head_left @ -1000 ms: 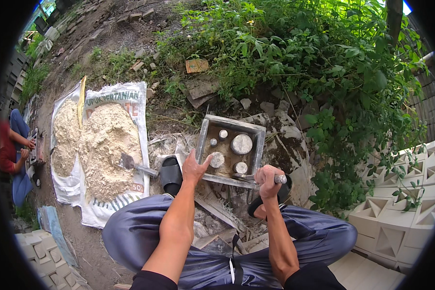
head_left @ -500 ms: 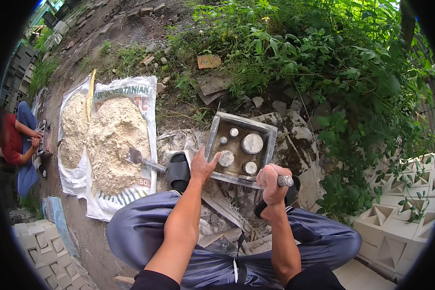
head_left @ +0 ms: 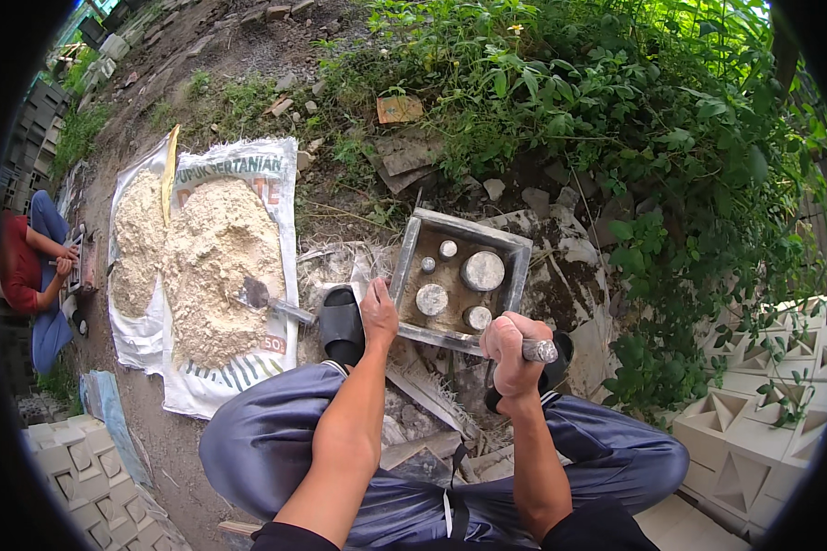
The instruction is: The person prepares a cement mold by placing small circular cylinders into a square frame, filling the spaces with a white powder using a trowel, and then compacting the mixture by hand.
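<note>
Clenches a rod (head_left: 540, 351) in the right hand (head_left: 515, 352), near the lower right corner of a frame (head_left: 469, 224) on the ground. Has the left hand (head_left: 379, 312) at the frame's left edge, touching or nearly so; cannot tell whether grasping with its fingers. Faces five cylinders (head_left: 482, 271) inside, with the widest nearest the upper right corner. Has a trowel (head_left: 255, 294) across the sack's (head_left: 189, 399) right edge.

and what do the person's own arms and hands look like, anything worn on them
Black sleeves show at the lower edge, short enough to leave both forearms bare. The left hand and right hand wear no gloves, and neither wrist shows a watch or bracelet. Rings are too small to rule out.
</note>
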A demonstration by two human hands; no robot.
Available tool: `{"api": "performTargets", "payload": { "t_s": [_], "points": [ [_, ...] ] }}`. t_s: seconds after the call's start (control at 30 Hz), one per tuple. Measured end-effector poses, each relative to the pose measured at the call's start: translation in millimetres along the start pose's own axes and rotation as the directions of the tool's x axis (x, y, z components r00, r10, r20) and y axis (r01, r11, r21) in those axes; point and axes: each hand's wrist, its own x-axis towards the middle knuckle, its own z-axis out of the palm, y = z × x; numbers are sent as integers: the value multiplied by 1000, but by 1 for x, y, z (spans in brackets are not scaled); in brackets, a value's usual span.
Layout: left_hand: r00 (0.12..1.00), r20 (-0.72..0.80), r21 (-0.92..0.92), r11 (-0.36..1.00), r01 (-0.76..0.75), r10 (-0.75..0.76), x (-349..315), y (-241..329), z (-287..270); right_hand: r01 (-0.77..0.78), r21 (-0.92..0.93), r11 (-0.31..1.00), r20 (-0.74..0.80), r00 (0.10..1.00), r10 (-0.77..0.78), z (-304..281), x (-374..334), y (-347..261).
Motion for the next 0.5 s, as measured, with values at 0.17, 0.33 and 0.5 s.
{"api": "performTargets", "payload": {
  "t_s": [0.17, 0.33, 0.5],
  "points": [
    [984, -139, -19, 993, 114, -116, 1, -9, 10, 73, -134, 988, 43, 997, -68, -6, -11, 96],
    [995, -57, 31, 996, 82, -80, 1, -9, 5, 18, 73, 997, -18, 1000, -16, 6, -3, 25],
    [999, 25, 60, 998, -28, 27, 6, -18, 12, 117, 117, 986, -13, 993, -117, 1, -15, 76]
  ]
}}
